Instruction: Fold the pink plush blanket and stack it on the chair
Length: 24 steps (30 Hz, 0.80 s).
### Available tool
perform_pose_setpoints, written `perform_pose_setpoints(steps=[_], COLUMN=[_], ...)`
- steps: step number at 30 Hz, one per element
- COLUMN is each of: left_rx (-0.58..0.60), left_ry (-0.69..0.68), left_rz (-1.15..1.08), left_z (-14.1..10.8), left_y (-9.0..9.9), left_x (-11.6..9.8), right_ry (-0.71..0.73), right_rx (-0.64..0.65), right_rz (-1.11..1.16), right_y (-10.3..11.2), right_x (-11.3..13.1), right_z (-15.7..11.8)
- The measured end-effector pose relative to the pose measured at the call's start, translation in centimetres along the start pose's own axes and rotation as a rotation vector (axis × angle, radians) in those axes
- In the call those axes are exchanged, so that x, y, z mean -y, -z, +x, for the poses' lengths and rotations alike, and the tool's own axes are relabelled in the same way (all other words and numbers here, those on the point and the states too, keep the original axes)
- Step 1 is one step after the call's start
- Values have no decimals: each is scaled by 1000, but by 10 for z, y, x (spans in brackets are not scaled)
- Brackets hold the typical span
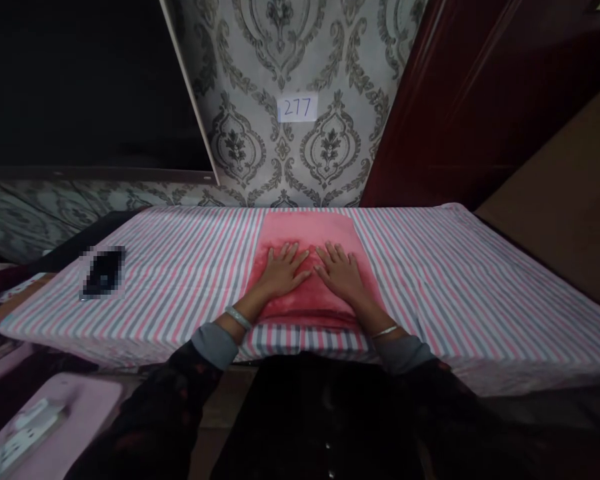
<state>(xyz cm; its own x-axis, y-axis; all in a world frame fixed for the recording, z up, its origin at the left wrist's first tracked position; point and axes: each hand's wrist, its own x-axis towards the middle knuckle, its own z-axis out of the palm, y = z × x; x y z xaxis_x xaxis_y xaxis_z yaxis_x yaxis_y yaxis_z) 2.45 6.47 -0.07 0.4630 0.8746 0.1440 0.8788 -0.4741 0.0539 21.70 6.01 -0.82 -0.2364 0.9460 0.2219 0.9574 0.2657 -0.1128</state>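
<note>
A pinkish-red plush cloth (307, 230) lies on the striped table cover, its surface soft and its near edge showing folded layers. On its left half my left hand (283, 272) rests palm down with the fingers spread. My right hand (343, 272) presses flat on the right half, fingers also spread. The two thumbs point toward each other with a small gap between them. Neither hand grips anything. What lies under the palms is hidden.
The table cover (470, 280) has pink, grey and white stripes. A blurred-out dark object (104, 272) lies at left. Behind are a black screen (90, 87), patterned wallpaper with a paper marked 277 (297, 107), and a dark red door (445, 107). A pink stool (87, 400) stands lower left.
</note>
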Motion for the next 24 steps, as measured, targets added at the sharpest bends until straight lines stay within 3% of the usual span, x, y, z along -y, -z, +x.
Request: perform_pose_setpoints(steps=[9,13,16,20,24], left_rx=[72,83,75,-49,-251], left_ry=[-56,-58,41,188,376], left_rz=[-36,-86,-175,-429,-897], left_z=[3,-9,-26,-49,-63], left_y=[4,3,-2,-10,-8], left_x=[21,47,70,85,70], right_ry=[-52,-151,-224,-331,-445], right_rx=[17,55,37,-69,-232], right_rz=[53,159,279,617,1005], right_y=[-7,-12,-17,-19,-12], right_x=[-33,-63,-84,-93,-75], right_z=[-6,-25,-44,-73,-96])
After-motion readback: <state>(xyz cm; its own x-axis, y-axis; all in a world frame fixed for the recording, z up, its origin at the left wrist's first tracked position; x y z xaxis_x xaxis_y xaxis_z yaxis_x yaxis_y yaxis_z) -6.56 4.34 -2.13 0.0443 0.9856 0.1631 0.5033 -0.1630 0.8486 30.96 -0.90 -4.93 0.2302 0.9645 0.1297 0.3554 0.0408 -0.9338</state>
